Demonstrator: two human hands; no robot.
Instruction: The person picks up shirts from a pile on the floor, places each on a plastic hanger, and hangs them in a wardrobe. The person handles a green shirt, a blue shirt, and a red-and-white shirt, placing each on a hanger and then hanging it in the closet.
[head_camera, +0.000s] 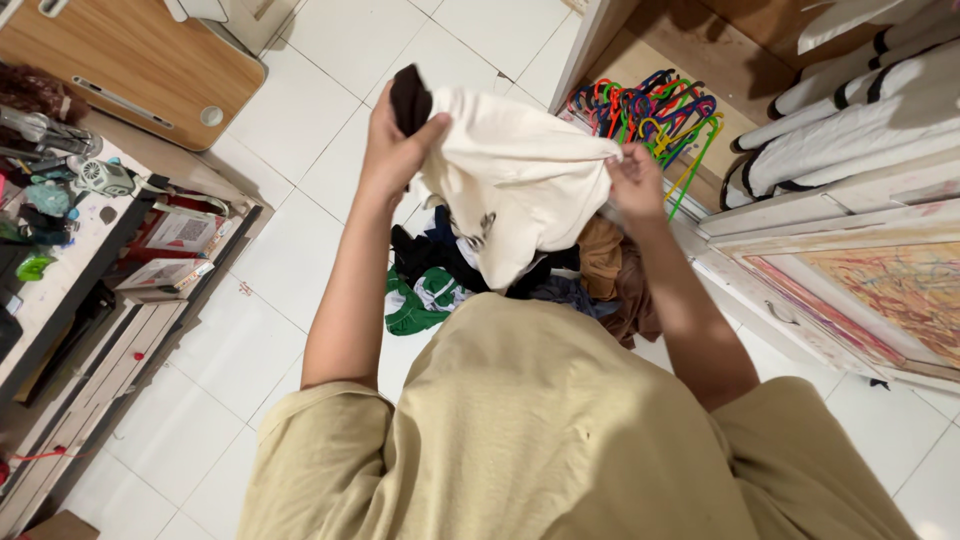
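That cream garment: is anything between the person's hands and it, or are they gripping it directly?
Nothing visible is in between. The left hand grips the cream garment at its dark-trimmed end, and the right hand pinches its other edge. It hangs above the pile of clothes on the floor.

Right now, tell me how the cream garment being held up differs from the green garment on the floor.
The cream garment is lifted in the air, gripped by the left hand and the right hand; the green garment lies crumpled in the clothes pile on the white tile floor. The cream garment is pale with a dark trim at one corner; the green garment is bright with white markings. The cream one shows more fully; the green one is partly hidden. Both are soft clothing.
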